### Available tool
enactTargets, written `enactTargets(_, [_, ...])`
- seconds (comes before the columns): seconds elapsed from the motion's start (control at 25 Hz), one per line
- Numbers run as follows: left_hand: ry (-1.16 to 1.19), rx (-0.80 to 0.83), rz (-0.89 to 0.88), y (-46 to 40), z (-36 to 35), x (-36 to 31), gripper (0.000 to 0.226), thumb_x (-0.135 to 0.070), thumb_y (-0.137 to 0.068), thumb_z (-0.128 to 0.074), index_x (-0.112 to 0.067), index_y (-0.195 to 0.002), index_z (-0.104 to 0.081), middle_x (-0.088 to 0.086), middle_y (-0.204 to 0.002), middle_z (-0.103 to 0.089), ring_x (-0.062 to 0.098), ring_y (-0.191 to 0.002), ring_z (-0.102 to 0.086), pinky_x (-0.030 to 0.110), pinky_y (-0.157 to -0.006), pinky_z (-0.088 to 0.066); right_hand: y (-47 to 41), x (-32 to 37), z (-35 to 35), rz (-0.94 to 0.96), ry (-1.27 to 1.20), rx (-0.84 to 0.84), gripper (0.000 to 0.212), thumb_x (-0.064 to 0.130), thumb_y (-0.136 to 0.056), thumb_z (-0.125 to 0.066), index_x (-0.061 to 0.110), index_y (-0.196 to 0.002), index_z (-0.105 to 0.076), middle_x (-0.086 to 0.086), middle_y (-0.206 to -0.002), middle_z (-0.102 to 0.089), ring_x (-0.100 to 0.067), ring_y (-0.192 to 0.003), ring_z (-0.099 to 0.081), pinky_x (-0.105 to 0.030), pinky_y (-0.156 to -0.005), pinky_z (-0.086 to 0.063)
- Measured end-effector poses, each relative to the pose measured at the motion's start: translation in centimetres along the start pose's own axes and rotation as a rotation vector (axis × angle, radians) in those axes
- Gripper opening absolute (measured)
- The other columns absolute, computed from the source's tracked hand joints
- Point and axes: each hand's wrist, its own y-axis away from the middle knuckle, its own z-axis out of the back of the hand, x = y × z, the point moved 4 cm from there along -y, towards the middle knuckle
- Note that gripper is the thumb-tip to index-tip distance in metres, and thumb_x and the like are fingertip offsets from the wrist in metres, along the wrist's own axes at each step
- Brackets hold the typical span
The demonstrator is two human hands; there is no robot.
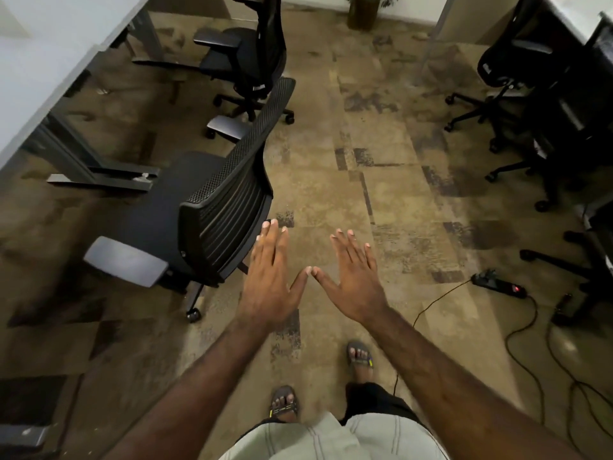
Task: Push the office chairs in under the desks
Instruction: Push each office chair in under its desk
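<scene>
A black mesh-backed office chair (225, 194) with grey armrests stands out on the carpet, its seat facing the white desk (43, 71) at the left. A second black chair (252, 51) stands farther back along the same desk. My left hand (270, 277) is flat and open just right of the near chair's backrest, its fingertips close to the back's edge; whether they touch it is unclear. My right hand (356, 277) is open beside it over bare carpet, thumb tips nearly meeting. Both hands hold nothing.
Two more black chairs (517, 104) crowd the dark desk at the right edge. A power strip (499, 283) and cables (530, 343) lie on the floor at the right. A potted plant (363, 9) stands at the far wall. The aisle of brown carpet runs between the desk rows.
</scene>
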Motion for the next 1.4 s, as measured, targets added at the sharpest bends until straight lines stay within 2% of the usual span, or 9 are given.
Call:
enactTargets(0.12, [-0.027, -0.056, 0.013, -4.1, -0.8, -1.3, 0.088, -0.049, -0.105, -0.060, 0.000, -0.166, -0.021, 0.018, -0.178, -0.011, 0.032, -0.167, -0.003, 0.053, -0.135, -0.016, -4.5, -1.8, 1.8, 0.068, -0.017, 0.003, 0.100, 0.087, -0.099, -0.016, 0.021, -0.173, -0.011, 0.005, -0.182, -0.001, -0.009, -0.166, 0.014, -0.048, -0.136, 0.007])
enactTargets(0.32, [-0.089, -0.136, 0.108, -9.6, -2.5, -4.0, 0.086, -0.045, -0.105, -0.063, 0.001, -0.166, -0.022, 0.019, -0.177, -0.013, 0.032, -0.167, -0.005, 0.053, -0.135, -0.016, -12.0, -4.6, 5.2, 0.213, -0.017, 0.022, 0.087, 0.072, -0.107, -0.034, 0.020, -0.173, -0.014, 0.004, -0.183, -0.002, -0.010, -0.167, 0.011, -0.048, -0.135, 0.006])
enactTargets(0.48, [-0.131, -0.194, 0.242, -12.9, -3.7, -5.5, 0.089, -0.048, -0.105, -0.062, -0.005, -0.168, -0.016, 0.012, -0.179, -0.006, 0.024, -0.167, 0.003, 0.041, -0.135, -0.002, -17.2, -6.9, 8.4, 0.302, -0.021, 0.064, 0.089, 0.074, -0.107, -0.035, 0.020, -0.174, -0.014, 0.005, -0.183, 0.001, -0.008, -0.166, 0.014, -0.047, -0.135, 0.008])
enactTargets(0.64, [-0.146, -0.312, 0.354, -15.2, -3.7, -5.6, 0.085, -0.052, -0.105, -0.053, -0.005, -0.167, -0.019, 0.011, -0.178, -0.013, 0.023, -0.167, -0.002, 0.035, -0.136, 0.002, -20.9, -7.4, 11.0, 0.398, -0.075, 0.043, 0.087, 0.071, -0.107, -0.043, 0.020, -0.172, -0.020, 0.004, -0.182, -0.006, -0.009, -0.167, 0.009, -0.047, -0.136, 0.006])
enactTargets(0.76, [-0.190, -0.389, 0.381, -16.6, -2.9, -4.9, 0.082, -0.049, -0.105, -0.052, -0.004, -0.167, -0.021, 0.012, -0.178, -0.016, 0.025, -0.167, -0.005, 0.037, -0.136, 0.001, -23.6, -6.2, 11.9, 0.457, -0.141, 0.034, 0.086, 0.070, -0.106, -0.046, 0.020, -0.172, -0.024, 0.004, -0.182, -0.009, -0.008, -0.167, 0.007, -0.046, -0.136, 0.005])
enactTargets(0.92, [-0.244, -0.474, 0.430, -17.9, -0.6, -2.0, 0.078, -0.045, -0.106, -0.053, -0.003, -0.165, -0.026, 0.015, -0.176, -0.021, 0.025, -0.167, -0.008, 0.041, -0.137, -0.004, -27.7, -2.8, 11.1, 0.564, -0.109, 0.035, 0.088, 0.071, -0.105, -0.043, 0.018, -0.172, -0.023, 0.003, -0.182, -0.009, -0.010, -0.168, 0.007, -0.049, -0.136, 0.002])
enactTargets(1.08, [-0.366, -0.545, 0.498, -18.4, 2.0, 1.5, 0.054, -0.031, -0.114, -0.042, 0.000, -0.158, -0.042, 0.017, -0.171, -0.035, 0.026, -0.165, -0.019, 0.047, -0.136, -0.010, -32.3, 1.7, 9.8, 0.653, -0.105, 0.038, 0.089, 0.070, -0.107, -0.043, 0.016, -0.173, -0.020, 0.001, -0.183, -0.007, -0.011, -0.168, 0.007, -0.046, -0.136, 0.003])
enactTargets(1.2, [-0.465, -0.571, 0.565, -18.6, 2.9, 2.9, 0.045, -0.023, -0.115, -0.039, 0.002, -0.149, -0.055, 0.018, -0.167, -0.042, 0.029, -0.162, -0.028, 0.050, -0.135, -0.017, -35.8, 4.2, 8.7, 0.712, -0.067, 0.049, 0.089, 0.072, -0.108, -0.037, 0.015, -0.173, -0.017, -0.001, -0.183, -0.005, -0.012, -0.168, 0.008, -0.046, -0.137, 0.002])
enactTargets(1.4, [-0.502, -0.617, 0.613, -18.3, 3.5, 3.6, 0.044, -0.026, -0.114, -0.043, -0.001, -0.145, -0.061, 0.015, -0.157, -0.056, 0.027, -0.158, -0.038, 0.047, -0.134, -0.019, -38.9, 6.4, 6.9, 0.807, -0.049, 0.031, 0.081, 0.069, -0.111, -0.025, 0.016, -0.173, -0.020, -0.002, -0.183, -0.002, -0.017, -0.168, 0.013, -0.053, -0.135, 0.008])
